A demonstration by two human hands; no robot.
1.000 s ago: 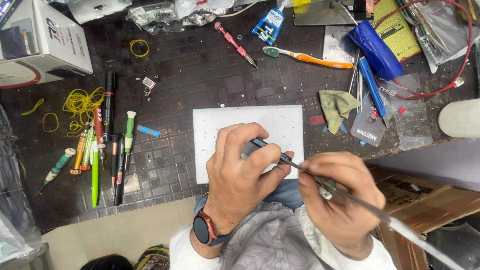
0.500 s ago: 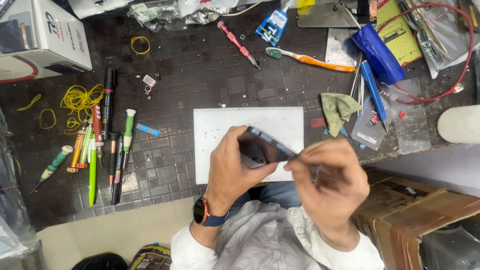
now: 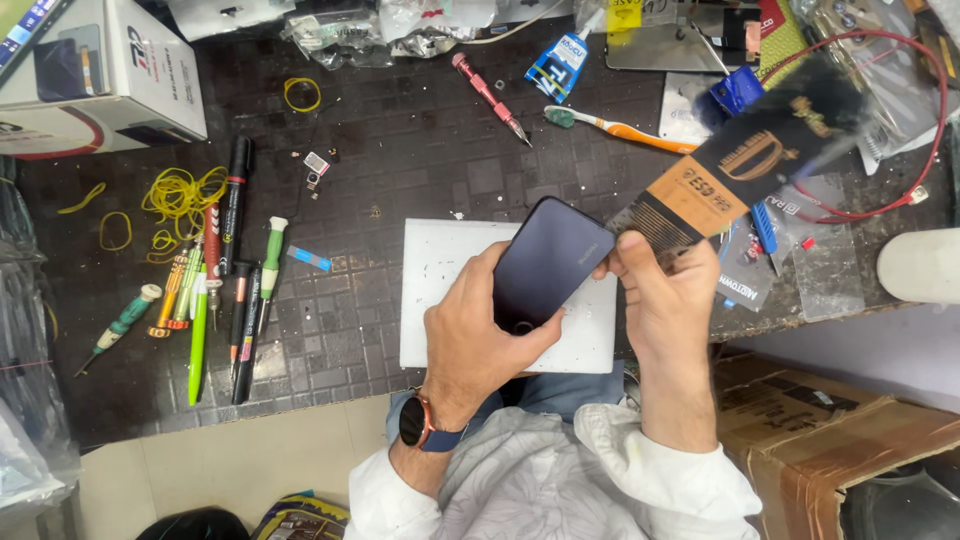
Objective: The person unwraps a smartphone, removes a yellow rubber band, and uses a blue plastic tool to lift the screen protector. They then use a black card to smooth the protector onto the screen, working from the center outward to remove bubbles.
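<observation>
I look down at a dark tiled table (image 3: 400, 150) crowded with tools. My left hand (image 3: 480, 335) grips a dark, glossy smartphone (image 3: 545, 265) from below, thumb curled over its lower end, holding it tilted above a white rectangular work mat (image 3: 440, 300) at the centre of the table. My right hand (image 3: 665, 300) is at three o'clock of the phone, its fingers pinched on the lower end of a flat black and tan cardboard packet (image 3: 735, 175) that slants up toward one o'clock; the packet's far end is blurred. The packet's near end sits just beside the phone's upper right edge; I cannot tell if they touch.

At nine o'clock of the mat lies a row of pens, markers and small screwdrivers (image 3: 225, 290), with a loose pile of yellow rubber bands (image 3: 180, 195) at about ten o'clock. A red-handled screwdriver (image 3: 490, 98) and an orange and green toothbrush (image 3: 615, 128) lie at twelve o'clock, near a small blue and white glue tube (image 3: 558, 65). A white cardboard box (image 3: 110, 75) stands at the far ten o'clock corner. A red wire (image 3: 935, 120) loops at two o'clock. A brown cardboard box (image 3: 850, 430) sits below the table edge at four o'clock. I wear a dark wristwatch (image 3: 418, 422) on my left wrist.
</observation>
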